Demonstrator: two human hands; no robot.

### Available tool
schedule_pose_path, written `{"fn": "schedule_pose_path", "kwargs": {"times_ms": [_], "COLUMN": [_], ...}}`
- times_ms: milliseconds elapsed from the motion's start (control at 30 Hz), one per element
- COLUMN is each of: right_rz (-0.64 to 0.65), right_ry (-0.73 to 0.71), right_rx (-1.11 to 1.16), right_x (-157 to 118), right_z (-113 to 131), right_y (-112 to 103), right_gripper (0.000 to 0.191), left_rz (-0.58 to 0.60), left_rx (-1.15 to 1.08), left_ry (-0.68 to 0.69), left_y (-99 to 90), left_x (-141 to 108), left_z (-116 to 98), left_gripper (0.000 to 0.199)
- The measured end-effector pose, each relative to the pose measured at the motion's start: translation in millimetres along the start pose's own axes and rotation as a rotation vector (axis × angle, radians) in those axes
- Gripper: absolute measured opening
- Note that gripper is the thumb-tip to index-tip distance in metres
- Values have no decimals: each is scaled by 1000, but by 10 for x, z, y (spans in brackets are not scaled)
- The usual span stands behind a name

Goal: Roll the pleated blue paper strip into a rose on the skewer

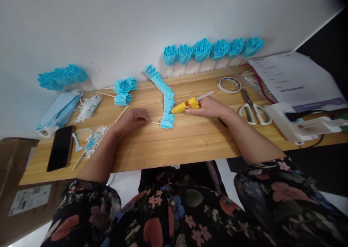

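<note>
My left hand [136, 119] is closed on a thin wooden stick [155, 122]. The stick's far end meets the near end of a pleated blue strip [168, 100], which curves away across the wooden table toward the wall. In my right hand [208, 107] is a yellow hot glue gun [186, 105] with a clear glue stick [205, 95] poking out of its back. Its nozzle points left and is at the strip's right edge; whether it touches cannot be made out.
Blue flowers on sticks [202, 50] lean along the wall, others [122, 91] lie left of the strip. Face masks [61, 109], white scraps [88, 107] and a phone [60, 148] are at left. Tape [229, 84], scissors [254, 109], a power strip [285, 125] and paper [296, 78] are at right.
</note>
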State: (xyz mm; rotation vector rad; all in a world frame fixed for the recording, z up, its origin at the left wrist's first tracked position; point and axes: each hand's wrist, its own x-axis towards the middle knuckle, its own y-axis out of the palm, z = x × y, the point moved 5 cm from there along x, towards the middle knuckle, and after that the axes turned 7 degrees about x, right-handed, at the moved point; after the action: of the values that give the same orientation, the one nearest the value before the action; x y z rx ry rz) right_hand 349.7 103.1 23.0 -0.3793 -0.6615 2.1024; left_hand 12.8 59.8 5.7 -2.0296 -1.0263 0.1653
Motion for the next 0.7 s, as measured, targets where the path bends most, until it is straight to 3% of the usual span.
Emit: {"fn": "schedule_pose_path", "kwargs": {"times_ms": [200,700], "right_rz": [-17,41], "right_ry": [13,11], "right_rx": [147,0], "right_x": [-8,28], "right_z": [-1,82], "right_y": [-32,71], "right_gripper": [48,42], "left_rz": [10,50], "left_rx": [-9,1], "left_ry": [0,-22], "left_y": [2,-26], "left_x": [4,25], "left_z": [46,38], "left_gripper": [31,30]}}
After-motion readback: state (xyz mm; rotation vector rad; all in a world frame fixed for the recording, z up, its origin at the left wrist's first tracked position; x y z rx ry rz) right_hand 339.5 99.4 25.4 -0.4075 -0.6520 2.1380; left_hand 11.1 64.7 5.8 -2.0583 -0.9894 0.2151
